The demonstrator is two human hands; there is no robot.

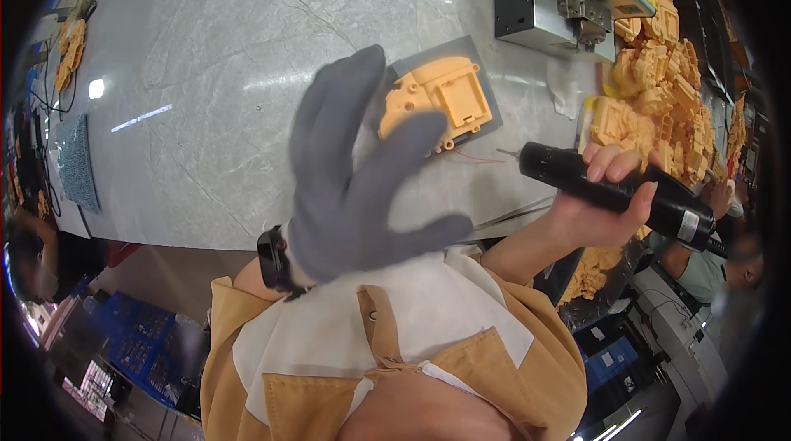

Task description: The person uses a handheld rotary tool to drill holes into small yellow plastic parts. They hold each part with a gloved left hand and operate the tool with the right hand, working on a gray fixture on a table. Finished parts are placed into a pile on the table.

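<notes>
My left hand (350, 173), in a grey glove, is raised over the table's front edge, slightly blurred. Its fingers are spread and nothing shows between them. Beyond its fingertips an orange plastic housing (460, 99) with a square recess lies on a dark grey mat (490, 103); the glove hides part of its left side. A thin reddish wire (478, 159) runs from near the housing's front edge. My bare right hand (606, 194) is wrapped round a black electric screwdriver (568, 171), tilted, its thin bit pointing left toward the housing but apart from it.
A grey and black machine (568, 9) stands at the back right. Beside it, many orange housings (651, 95) are heaped along the right edge. A blue-grey textured mat (77, 163) lies far left. Blue crates (140, 346) stand lower left. Another person (700, 268) sits at the right.
</notes>
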